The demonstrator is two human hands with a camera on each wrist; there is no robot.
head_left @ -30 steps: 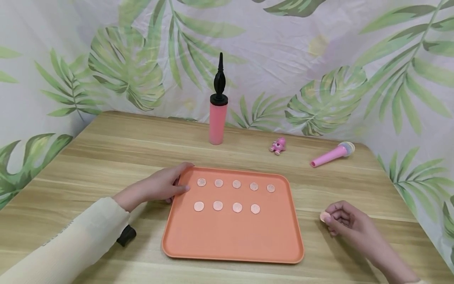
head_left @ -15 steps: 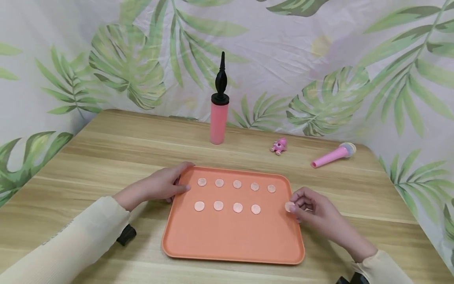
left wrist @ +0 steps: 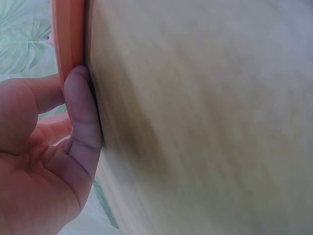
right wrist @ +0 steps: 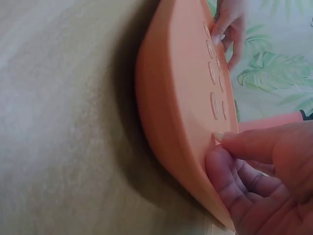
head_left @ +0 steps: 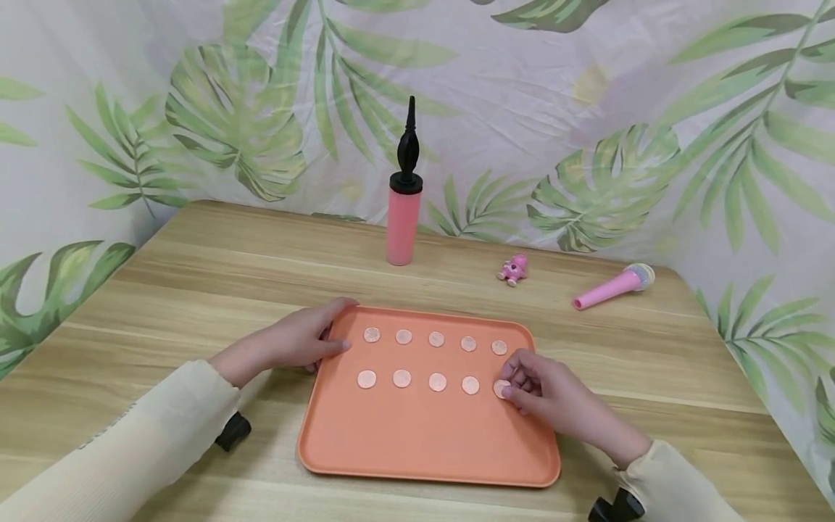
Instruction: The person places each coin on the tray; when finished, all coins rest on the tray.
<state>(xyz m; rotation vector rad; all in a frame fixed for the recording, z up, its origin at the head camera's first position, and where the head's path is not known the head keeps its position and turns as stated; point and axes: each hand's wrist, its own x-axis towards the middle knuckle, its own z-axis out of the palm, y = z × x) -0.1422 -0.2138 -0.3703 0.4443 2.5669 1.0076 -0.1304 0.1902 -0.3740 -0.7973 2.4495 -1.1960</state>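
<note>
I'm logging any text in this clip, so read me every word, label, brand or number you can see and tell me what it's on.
No readable text in any view.
Coins on the orange tray: faces too small and blurred to read, including the coin pinched by the right hand.
Pink pump, pink microphone, small pink toy: no visible lettering.
Leaf-print backdrop: pattern only, no words.

Wooden worktop (head_left: 196, 290) with a tray and three pink things on it.

An orange tray (head_left: 424, 442) lies flat near the front edge, in the middle. Behind it a pink pump (head_left: 402, 210) with a black top stands upright near the back edge. To its right sits a small pink toy (head_left: 513, 267), and further right a pink microphone (head_left: 613, 286) lies on its side.
</note>
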